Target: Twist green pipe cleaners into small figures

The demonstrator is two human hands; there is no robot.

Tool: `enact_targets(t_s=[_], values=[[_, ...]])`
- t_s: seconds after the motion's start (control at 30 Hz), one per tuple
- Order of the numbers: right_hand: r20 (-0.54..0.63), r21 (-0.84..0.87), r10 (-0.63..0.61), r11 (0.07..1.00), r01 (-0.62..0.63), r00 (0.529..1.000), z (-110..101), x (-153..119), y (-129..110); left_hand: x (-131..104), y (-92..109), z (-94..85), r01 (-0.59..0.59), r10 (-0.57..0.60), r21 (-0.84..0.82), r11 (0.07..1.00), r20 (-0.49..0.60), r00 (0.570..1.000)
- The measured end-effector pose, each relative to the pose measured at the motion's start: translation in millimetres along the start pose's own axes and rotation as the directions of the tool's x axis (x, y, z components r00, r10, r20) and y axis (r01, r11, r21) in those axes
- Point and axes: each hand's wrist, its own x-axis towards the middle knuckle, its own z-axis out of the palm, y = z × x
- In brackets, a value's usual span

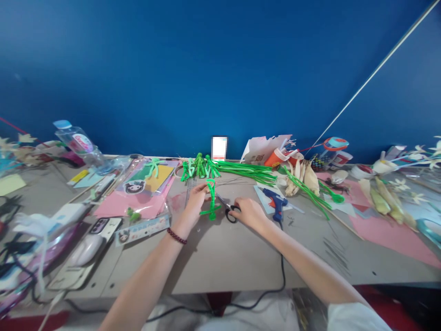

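My left hand (197,196), with a beaded bracelet at the wrist, pinches the top of a green fuzzy-wire figure (212,200). The figure hangs upright, with side pieces near its lower end. My right hand (246,211) is closed on the black handles of the scissors (231,212), whose blades point up and left toward the figure. Whether the blades touch it is too small to tell. Behind my hands, several green fuzzy-wire figures (199,166) stand in a row beside a bundle of green stems (246,172).
A blue glue gun (277,202) lies right of my right hand, its cable running over the front edge. Pink sheets (148,207), a phone (106,226), a mouse (87,249) and a bottle (81,142) are left. Corn husks (310,177) lie right.
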Motion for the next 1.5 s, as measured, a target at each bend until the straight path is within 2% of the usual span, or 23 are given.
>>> enact_targets(t_s=[0.13, 0.27, 0.4, 0.5, 0.6, 0.7, 0.83, 1.0, 1.23, 1.5], values=[[-0.156, 0.034, -0.042, 0.998, 0.047, 0.987, 14.9, -8.2, 4.5, 1.1, 1.9, 0.2, 0.046, -0.047, 0.035, 0.998, 0.037, 0.998], [-0.201, 0.098, -0.048, 0.993, 0.068, 0.978, 24.7, -11.4, 7.3, 7.7, -3.9, -4.9, 0.053, -0.056, 0.082, 0.995, 0.039, 0.998], [-0.229, 0.124, -0.069, 0.987, 0.099, 0.971, 29.2, -11.8, 10.9, 11.9, -9.7, -8.9, 0.017, -0.013, -0.048, 0.999, 0.092, 0.996], [-0.225, 0.196, 0.024, 0.98, 0.021, 0.974, 30.3, -9.9, 13.9, 11.3, -9.1, -9.8, 0.017, -0.002, -0.131, 0.991, 0.12, 0.993], [-0.249, 0.36, 0.15, 0.931, -0.052, 0.957, 30.3, -6.1, 19.0, 12.7, -7.4, -12.3, 0.019, 0.001, -0.17, 0.985, 0.118, 0.993], [-0.335, 0.498, 0.188, 0.867, 0.004, 0.923, 30.3, -2.8, 24.4, 17.7, -8.2, -16.2, 0.01, 0.007, -0.182, 0.983, 0.091, 0.996], [-0.42, 0.516, 0.175, 0.853, 0.076, 0.891, 30.9, -1.9, 26.0, 21.7, -9.8, -18.2, 0.005, 0.004, -0.151, 0.988, 0.054, 0.999], [-0.388, 0.544, 0.188, 0.837, 0.059, 0.902, 31.2, -4.4, 19.5, 15.1, -6.7, -13.3, -0.006, 0.017, -0.136, 0.991, 0.078, 0.997], [-0.351, 0.513, 0.148, 0.856, 0.058, 0.924, 29.5, -11.1, 8.9, 0.2, 1.2, -0.3, 0.05, -0.032, -0.105, 0.993, 0.172, 0.985], [-0.32, 0.516, 0.149, 0.856, 0.04, 0.936, 29.6, -12.6, 7.4, 1.0, -5.9, -0.6, 0.058, -0.058, 0.003, 0.998, 0.193, 0.98]])
